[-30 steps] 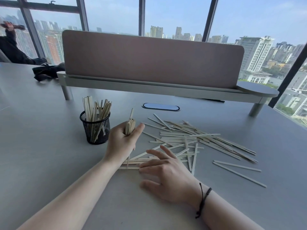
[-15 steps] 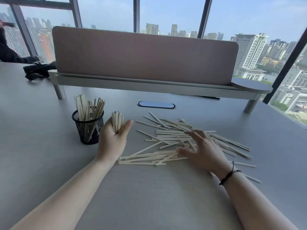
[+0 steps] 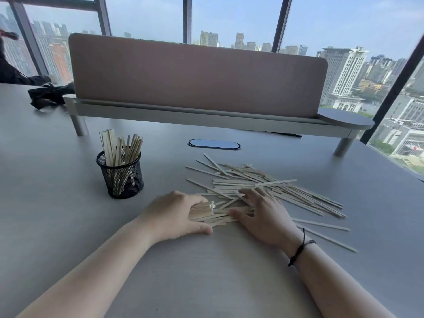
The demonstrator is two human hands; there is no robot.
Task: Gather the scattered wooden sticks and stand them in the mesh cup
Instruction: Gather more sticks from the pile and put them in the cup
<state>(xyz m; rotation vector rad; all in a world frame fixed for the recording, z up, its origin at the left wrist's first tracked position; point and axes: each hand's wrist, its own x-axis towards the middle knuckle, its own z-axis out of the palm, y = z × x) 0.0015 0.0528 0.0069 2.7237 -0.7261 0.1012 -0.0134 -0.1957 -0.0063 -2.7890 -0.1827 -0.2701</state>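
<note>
A black mesh cup [image 3: 122, 180] stands on the grey table [image 3: 206, 271] left of centre, with several pale wooden sticks [image 3: 119, 148] upright in it. A loose pile of sticks [image 3: 270, 187] lies spread to the right of the cup. My left hand [image 3: 174, 214] rests low on the table, curled around a bundle of sticks [image 3: 202, 208] that lies flat with its ends pointing right. My right hand [image 3: 263, 214] lies flat, fingers spread, on the near left part of the pile, its thumb touching sticks beside the bundle.
A pink divider screen [image 3: 195, 74] on a raised grey shelf crosses the back. A dark oval cable port [image 3: 213, 144] sits behind the pile. A black cloth [image 3: 50, 94] lies at the far left. Two stray sticks [image 3: 321, 230] lie to the right of my right wrist.
My left hand has come down from upright beside the cup to the table, laying its bundle flat. My right hand has slid left across the pile toward the left hand.
</note>
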